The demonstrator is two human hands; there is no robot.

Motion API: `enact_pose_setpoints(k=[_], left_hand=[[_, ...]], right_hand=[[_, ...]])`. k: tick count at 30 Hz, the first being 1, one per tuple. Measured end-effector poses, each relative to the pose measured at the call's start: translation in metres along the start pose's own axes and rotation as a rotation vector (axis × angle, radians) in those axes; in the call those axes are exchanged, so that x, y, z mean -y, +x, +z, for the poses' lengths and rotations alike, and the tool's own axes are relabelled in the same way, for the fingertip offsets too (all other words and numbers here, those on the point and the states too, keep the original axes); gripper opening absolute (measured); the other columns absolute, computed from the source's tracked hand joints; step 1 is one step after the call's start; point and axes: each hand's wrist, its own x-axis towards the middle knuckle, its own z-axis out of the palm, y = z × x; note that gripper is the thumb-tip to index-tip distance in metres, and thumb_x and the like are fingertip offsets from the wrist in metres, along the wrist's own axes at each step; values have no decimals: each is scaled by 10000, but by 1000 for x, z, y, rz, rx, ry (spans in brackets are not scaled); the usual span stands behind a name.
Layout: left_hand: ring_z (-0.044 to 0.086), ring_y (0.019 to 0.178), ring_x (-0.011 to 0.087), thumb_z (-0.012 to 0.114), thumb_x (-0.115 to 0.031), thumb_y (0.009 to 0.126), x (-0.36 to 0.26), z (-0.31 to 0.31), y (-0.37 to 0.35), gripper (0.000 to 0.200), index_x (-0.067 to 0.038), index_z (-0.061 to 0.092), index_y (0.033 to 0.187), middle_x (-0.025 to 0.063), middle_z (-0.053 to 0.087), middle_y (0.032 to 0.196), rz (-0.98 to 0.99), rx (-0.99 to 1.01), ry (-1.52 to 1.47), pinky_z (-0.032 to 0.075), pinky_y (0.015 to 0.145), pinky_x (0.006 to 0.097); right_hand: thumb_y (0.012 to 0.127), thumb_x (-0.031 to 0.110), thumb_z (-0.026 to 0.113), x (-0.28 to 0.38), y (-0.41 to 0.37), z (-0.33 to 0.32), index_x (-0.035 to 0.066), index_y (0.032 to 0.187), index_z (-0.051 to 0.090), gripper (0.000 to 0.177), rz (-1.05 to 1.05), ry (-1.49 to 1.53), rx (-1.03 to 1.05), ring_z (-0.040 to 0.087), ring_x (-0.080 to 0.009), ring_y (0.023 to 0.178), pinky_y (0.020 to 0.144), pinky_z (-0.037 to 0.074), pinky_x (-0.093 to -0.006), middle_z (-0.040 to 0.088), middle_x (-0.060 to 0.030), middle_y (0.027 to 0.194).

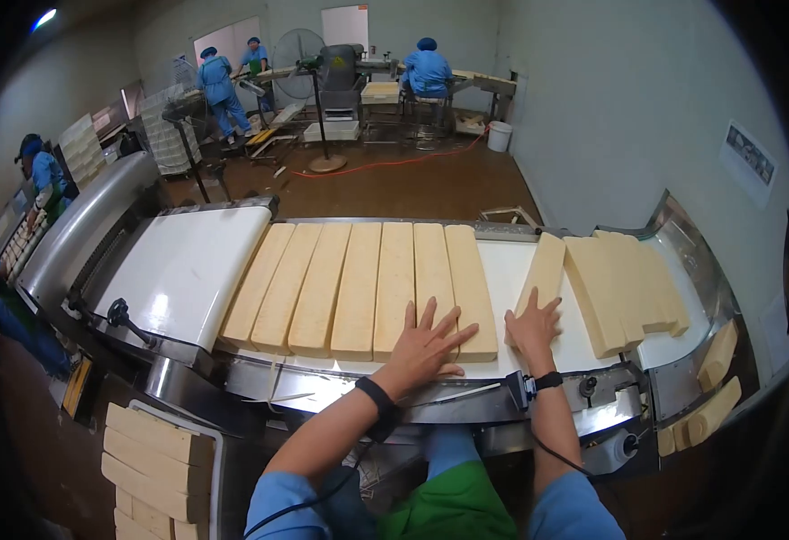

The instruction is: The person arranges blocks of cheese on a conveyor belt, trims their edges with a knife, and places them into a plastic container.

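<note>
Several long pale yellow blocks lie side by side on the white conveyor surface. My left hand rests with spread fingers on the blocks at the right end of this row. My right hand has its fingers apart on the near end of a single slanted block, which stands apart from the row. Right of it lies a group of blocks pressed together, with uneven near ends. Both wrists wear black bands.
A tray of stacked blocks is at the lower left. Loose pieces lie at the right edge. Metal rollers and a lever are on the left. Co-workers in blue are at the back and far left, near a fan.
</note>
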Motion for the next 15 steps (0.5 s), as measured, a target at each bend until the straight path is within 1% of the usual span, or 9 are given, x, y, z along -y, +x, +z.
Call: enact_pose_setpoints(k=[2,4,5,8,9,12,13,14,15], left_hand=[[324,1393,457,610,-636,817,-1,6,4,773,-339,381,1493,97,388,1524,-48,-22,12,253,1084,685],[345,1381,442,577,-620,864,0,11,6,696,-339,411,1478,80,403,1514,-86,-37,29,262,1085,672],[359,1372,432,585,-589,878,1,12,6,660,-338,428,1468,65,412,1507,-89,-45,29,276,1076,663],[354,1377,430,585,-580,880,1,9,5,654,-338,428,1468,67,412,1507,-99,-13,50,280,1076,659],[351,1379,430,586,-575,882,1,10,4,653,-338,427,1469,67,410,1508,-96,-25,50,277,1080,658],[342,1385,428,590,-562,884,1,12,-1,650,-338,423,1471,67,401,1515,-106,-29,47,266,1092,657],[338,1387,428,591,-559,885,0,13,-1,650,-337,422,1472,67,397,1518,-114,-21,42,261,1096,656],[335,1390,428,592,-555,885,1,13,1,650,-337,420,1473,67,392,1521,-125,-18,38,257,1100,655],[327,1397,428,595,-546,889,-1,8,0,652,-336,413,1479,76,387,1523,-132,3,38,249,1106,654]], right_hand=[[786,268,676,-8,4,0,31,1477,369,793,77,125,114,421,-511,1299,1059,402,-531,316,-368,1469],[807,222,626,-16,-1,-11,14,1458,388,724,41,194,166,506,-465,1236,1000,460,-500,392,-344,1431],[818,199,601,-17,0,-18,5,1448,398,690,19,232,185,549,-442,1204,971,489,-484,430,-332,1411],[860,171,554,-74,29,29,-4,1421,429,601,-111,1656,431,626,-313,1101,907,528,-433,571,-246,1247],[900,122,499,-83,33,31,-9,1398,463,516,253,1902,555,642,-220,1041,881,538,-367,623,-177,1124],[919,68,460,-97,37,44,-65,1423,416,523,204,1180,555,666,-229,1049,850,547,-353,657,-213,1149],[935,48,457,-93,29,58,-45,1463,370,544,195,1311,499,666,-253,1075,874,547,-347,682,-183,1131],[957,82,454,-82,25,71,2,1505,305,574,-129,969,281,656,-292,1087,922,522,-348,667,-188,1191],[979,115,451,-72,30,97,50,1546,239,609,-426,608,64,647,-332,1100,969,497,-349,652,-194,1250]])
